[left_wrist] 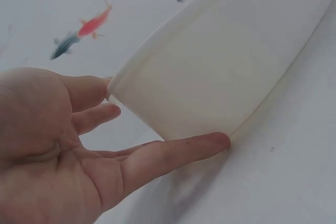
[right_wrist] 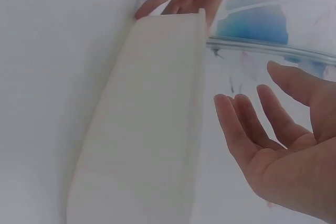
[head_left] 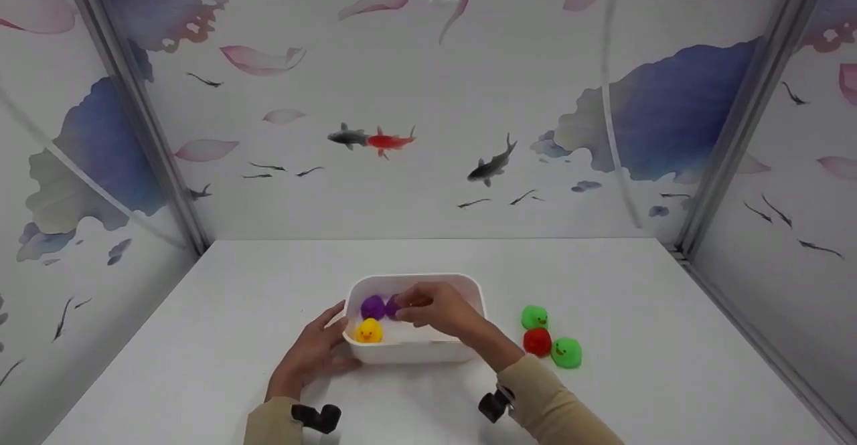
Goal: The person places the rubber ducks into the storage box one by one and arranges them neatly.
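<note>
A white plastic tub (head_left: 415, 352) stands on the table. My left hand (head_left: 315, 351) holds its left end, fingers at the rim and thumb (left_wrist: 194, 144) along the lower front edge. Inside, at the left, lie a yellow duck-faced ball (head_left: 369, 331) and two purple balls, the left one (head_left: 373, 307) in plain sight and the other (head_left: 392, 306) partly covered by my right hand (head_left: 438, 310). That hand is over the tub, its loosely bent fingers (right_wrist: 231, 124) holding nothing in the right wrist view; the thumb is apart from them.
Right of the tub, a red ball (head_left: 537, 342) sits between two green duck-faced balls, one behind (head_left: 535, 317) and one in front to the right (head_left: 567, 352). Walls printed with fish and petals enclose the white table (head_left: 268, 264) at the back and sides.
</note>
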The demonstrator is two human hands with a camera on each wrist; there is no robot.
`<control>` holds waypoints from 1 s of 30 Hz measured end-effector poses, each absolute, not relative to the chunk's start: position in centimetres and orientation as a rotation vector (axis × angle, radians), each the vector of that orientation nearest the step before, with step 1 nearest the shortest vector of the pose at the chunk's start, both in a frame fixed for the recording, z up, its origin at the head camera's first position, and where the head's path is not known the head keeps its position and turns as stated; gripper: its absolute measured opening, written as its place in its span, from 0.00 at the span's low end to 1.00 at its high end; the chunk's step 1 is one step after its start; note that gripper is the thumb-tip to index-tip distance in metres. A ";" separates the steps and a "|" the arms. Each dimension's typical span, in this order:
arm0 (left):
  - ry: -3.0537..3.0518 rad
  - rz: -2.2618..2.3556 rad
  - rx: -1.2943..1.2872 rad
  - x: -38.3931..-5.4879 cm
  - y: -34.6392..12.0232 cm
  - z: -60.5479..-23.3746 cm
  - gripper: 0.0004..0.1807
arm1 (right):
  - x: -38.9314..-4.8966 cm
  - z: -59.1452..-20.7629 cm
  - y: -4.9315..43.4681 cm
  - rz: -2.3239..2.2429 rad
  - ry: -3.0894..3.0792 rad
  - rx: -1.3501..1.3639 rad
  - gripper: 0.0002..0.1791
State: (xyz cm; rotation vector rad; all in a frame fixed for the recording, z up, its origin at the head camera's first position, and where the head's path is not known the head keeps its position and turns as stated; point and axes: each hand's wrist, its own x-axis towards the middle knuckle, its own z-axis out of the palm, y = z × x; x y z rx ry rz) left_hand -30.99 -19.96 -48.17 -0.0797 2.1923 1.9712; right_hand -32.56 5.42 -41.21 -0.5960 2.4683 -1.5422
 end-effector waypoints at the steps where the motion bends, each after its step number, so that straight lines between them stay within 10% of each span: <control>1: 2.185 1.979 -0.077 -31.0 -20.0 -48.2 0.37 | -32.3 -40.9 6.0 -1.541 2.488 -0.620 0.14; 30: 2.085 2.043 -0.120 -31.0 -20.0 -48.2 0.33 | -32.2 -40.5 23.6 -1.526 2.721 -0.445 0.22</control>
